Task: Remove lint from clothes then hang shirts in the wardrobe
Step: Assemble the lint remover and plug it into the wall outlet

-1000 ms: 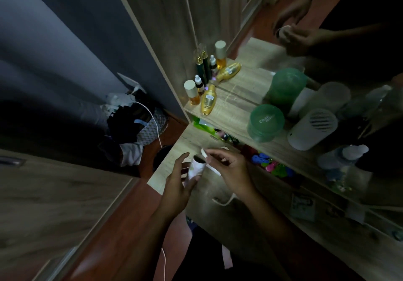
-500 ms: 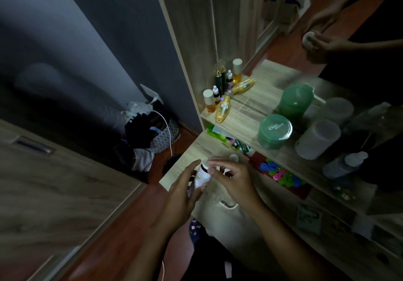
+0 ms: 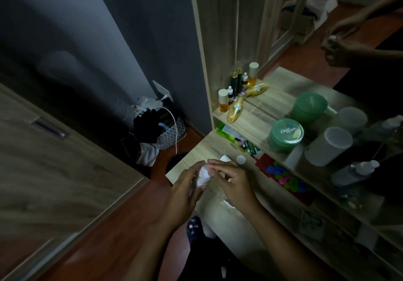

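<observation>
Since a moment ago your hands have closed in over the roller, and your view has swung right.

Your left hand (image 3: 185, 190) cups the small white lint roller (image 3: 202, 177) from below while your right hand (image 3: 232, 183) pinches its top end, just above the near left corner of the lower shelf (image 3: 196, 150). You're only preparing the tool: no shirt is in view, so de-linting and hanging both remain, I judge.

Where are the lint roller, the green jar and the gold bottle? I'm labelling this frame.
lint roller (image 3: 202, 177): head view, white roll between both hands.
green jar (image 3: 287, 130): head view, lid centre.
gold bottle (image 3: 235, 109): head view, label of the lying bottle.
</observation>
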